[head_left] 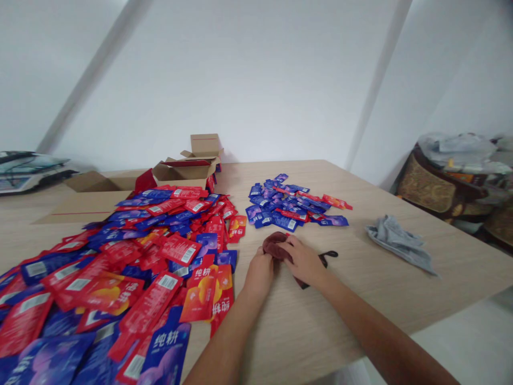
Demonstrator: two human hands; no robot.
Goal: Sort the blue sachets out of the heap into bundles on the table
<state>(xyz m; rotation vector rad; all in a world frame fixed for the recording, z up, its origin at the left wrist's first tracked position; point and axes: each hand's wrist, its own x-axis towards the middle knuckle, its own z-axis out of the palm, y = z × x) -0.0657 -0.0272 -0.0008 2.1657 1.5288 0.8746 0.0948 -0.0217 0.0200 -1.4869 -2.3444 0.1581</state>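
Both my hands are on a soft brown cloth item, perhaps a small pouch, just above the table top. My left hand grips its near left side with fingers closed. My right hand is closed on its right side, fingers bent over the fabric. A black loop sticks out to the right of my right hand, and a dark edge shows below the palm. A small red bit shows by my right fingertips; I cannot tell what it is. Beyond my hands lies a small pile of blue and red sachets.
A large heap of red and blue sachets covers the table on the left. Open cardboard boxes stand behind it. A crumpled grey cloth lies at right. Beyond the table's right edge is a patterned chair with plastic bags.
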